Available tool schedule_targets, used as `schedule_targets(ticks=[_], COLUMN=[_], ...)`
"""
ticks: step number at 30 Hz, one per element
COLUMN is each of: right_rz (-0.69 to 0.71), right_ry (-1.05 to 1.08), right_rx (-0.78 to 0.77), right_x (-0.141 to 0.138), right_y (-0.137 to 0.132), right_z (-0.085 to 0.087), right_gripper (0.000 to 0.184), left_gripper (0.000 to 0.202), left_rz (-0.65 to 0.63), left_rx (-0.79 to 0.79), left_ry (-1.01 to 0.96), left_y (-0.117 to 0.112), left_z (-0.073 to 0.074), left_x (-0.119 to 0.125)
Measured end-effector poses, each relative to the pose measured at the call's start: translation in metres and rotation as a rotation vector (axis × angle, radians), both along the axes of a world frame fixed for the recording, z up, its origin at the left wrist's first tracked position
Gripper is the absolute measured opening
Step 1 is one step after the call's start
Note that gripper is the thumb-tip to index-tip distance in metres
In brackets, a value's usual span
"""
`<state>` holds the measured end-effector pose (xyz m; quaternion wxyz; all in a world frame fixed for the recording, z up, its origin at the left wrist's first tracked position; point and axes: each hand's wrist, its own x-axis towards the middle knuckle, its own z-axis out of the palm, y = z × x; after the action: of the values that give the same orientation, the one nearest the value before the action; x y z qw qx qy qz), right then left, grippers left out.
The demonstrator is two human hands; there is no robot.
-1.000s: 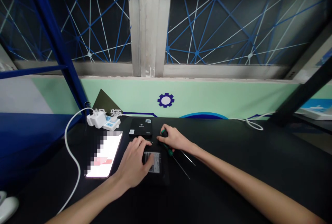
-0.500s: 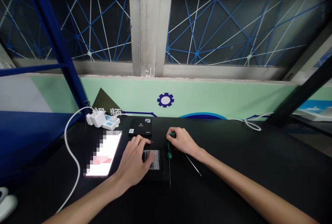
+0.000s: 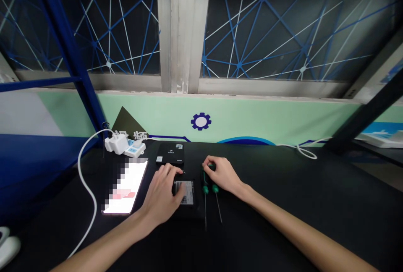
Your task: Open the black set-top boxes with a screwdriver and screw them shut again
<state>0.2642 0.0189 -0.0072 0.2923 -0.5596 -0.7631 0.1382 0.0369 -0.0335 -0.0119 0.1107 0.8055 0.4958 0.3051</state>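
Observation:
My left hand [image 3: 163, 190] lies with its fingers apart over a black device with a white label [image 3: 189, 193]. Its thumb crosses the label, and its index fingertip is at a tiny metal piece [image 3: 184, 172], possibly a screw. My right hand [image 3: 223, 174] has its fingers closed on the handle end of a green-and-black screwdriver [image 3: 215, 189], whose shaft points toward me. Just left of it, a second similar screwdriver [image 3: 205, 189] lies almost parallel beside the device. The right fingers partly cover both handles.
Behind the left hand sits a flat black box [image 3: 170, 153]. A lit phone [image 3: 129, 188] lies at the left, near a white plug and power strip [image 3: 134, 149]. From the plug a white cable [image 3: 82, 175] loops toward me. A thin white cable [image 3: 305, 151] lies at the back right.
The screwdriver in my right hand has swung, its tip moving left until it lies nearly parallel to the other one. My left hand has stayed in place.

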Motion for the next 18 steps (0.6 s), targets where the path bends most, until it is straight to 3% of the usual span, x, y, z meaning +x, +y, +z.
schedule_targets(ticks=[8,13,18], right_rz=[-0.048,-0.033,0.044], right_ry=[-0.147,-0.16,-0.161], right_rx=[0.109,0.15,0.302], right_x=[-0.0035,-0.0015,0.0042], right_y=[-0.0036,-0.0026,-0.0064], right_z=[-0.0072,-0.0077,-0.0019], right_gripper=[0.024,0.028,0.023], left_gripper=[0.014,0.013,0.017], left_rz=[-0.001,0.004,0.029], left_rx=[0.016,-0.02,-0.083], left_ry=[-0.065,-0.111,-0.251], left_y=[-0.001,0.0008,0.0056], left_z=[0.0019,0.0025,-0.0038], left_x=[0.0007,0.0008,-0.0035])
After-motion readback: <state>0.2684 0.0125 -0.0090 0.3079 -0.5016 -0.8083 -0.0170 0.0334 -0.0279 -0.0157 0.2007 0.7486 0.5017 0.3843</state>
